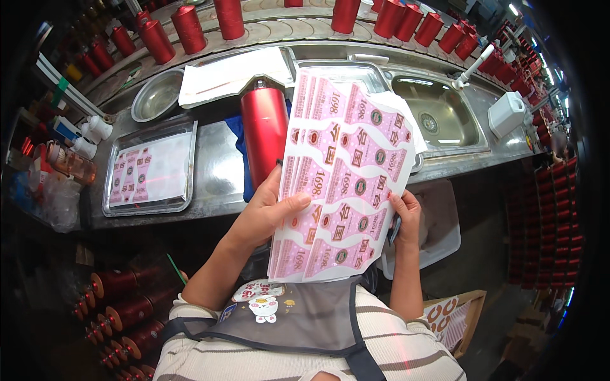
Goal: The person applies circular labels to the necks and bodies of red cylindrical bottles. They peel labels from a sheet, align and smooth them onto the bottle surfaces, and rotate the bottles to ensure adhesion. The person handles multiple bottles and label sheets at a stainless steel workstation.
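Cream ribbed knit top with dark stripes fills the bottom of the view, with a grey-brown apron over it, trimmed in navy and printed with a white cartoon animal. Just past that is the main thing: a thick, slightly fanned bunch of pink-and-white printed paper label sheets, held up in front of the body, over the near edge of a stainless steel bench. Left hand is closed on the left edge, thumb flat across the front and the other fingers mostly hidden behind. Right hand pinches the right edge lower down, thumb in front. Some dark sliver shows by those right fingers, too small to make out.

Right behind the left side of the bunch is a shiny red metallic cylinder with a silvery neck, and a royal blue cloth beside and partly under it. Further left, a rectangular steel tray has a white sheet with pink labels in it. Behind that sit a round steel bowl and a stack of plain white paper. Over on the right: a steel sink basin, then a white plastic jug. Along the back, more red cylinders stand on a curved plated conveyor.
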### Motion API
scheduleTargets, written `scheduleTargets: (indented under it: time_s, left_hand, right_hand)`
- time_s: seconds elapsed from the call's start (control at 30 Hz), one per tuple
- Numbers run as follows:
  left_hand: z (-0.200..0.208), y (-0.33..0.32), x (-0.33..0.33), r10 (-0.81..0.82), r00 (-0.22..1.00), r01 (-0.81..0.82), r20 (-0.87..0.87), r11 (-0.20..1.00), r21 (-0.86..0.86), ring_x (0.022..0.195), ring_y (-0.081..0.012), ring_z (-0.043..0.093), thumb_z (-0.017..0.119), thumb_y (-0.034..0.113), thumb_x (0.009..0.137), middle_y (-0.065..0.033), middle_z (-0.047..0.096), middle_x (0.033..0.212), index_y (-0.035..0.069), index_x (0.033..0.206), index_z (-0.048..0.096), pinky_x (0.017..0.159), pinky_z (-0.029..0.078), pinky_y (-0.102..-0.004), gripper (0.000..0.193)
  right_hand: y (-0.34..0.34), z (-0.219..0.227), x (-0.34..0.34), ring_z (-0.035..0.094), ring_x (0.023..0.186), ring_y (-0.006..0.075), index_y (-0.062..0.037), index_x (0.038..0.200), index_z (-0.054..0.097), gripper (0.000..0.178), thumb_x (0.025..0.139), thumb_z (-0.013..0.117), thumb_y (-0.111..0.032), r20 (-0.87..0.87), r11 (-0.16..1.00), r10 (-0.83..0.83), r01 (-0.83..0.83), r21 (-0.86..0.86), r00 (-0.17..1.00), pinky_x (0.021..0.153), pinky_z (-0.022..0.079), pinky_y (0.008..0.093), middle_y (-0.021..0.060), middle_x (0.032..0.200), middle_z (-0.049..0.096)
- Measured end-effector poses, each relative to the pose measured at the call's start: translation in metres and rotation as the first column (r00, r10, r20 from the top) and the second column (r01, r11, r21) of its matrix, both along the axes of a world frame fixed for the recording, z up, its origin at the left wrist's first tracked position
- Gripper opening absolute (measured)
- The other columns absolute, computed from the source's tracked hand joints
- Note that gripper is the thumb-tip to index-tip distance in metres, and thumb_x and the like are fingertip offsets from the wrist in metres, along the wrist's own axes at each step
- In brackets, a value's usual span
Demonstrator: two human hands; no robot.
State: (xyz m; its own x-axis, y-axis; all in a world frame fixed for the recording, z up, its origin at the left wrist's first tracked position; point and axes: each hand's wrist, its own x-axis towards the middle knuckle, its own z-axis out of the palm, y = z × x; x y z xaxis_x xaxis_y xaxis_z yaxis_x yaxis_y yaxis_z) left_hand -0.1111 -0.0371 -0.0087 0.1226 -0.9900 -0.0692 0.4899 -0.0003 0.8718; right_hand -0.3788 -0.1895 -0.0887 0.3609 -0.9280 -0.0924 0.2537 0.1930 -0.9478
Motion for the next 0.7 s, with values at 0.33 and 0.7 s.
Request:
scheduleTargets:
  time_s: [0.33, 0.7]
  left_hand:
    - [0.001, 0.003, -0.004, 0.027, 0.989, -0.029, 0.145, 1.000, 0.011, 0.119, -0.0125, 0.056, 0.061, 0.014, 0.100, -0.0082, 0.058, 0.133, 0.001, 0.147, 0.037, 0.099, 0.046, -0.0290, 0.054]
    - [-0.001, 0.001, -0.019, 0.153, 0.958, -0.153, 0.243, 0.988, -0.020, 0.118, -0.0154, 0.057, 0.054, 0.006, 0.102, -0.0115, 0.058, 0.132, 0.000, 0.140, 0.041, 0.102, 0.045, -0.0319, 0.041]
  right_hand:
    - [0.005, 0.006, 0.009, 0.053, 0.049, 0.0020, 0.0012, 0.102, 0.070, 0.019, 0.091, 0.070, -0.014, -0.029, 0.999, 0.032, -0.032, 0.004, 0.999, 0.041, 0.037, 0.0162, 0.0043, 0.082, 0.072]
    - [-0.004, 0.013, -0.001, 0.066, 0.083, 0.0090, 0.0021, 0.108, 0.073, 0.022, 0.090, 0.071, -0.009, -0.026, 0.999, 0.043, -0.042, 0.031, 0.999, 0.074, 0.051, 0.0234, 0.0065, 0.099, 0.075]
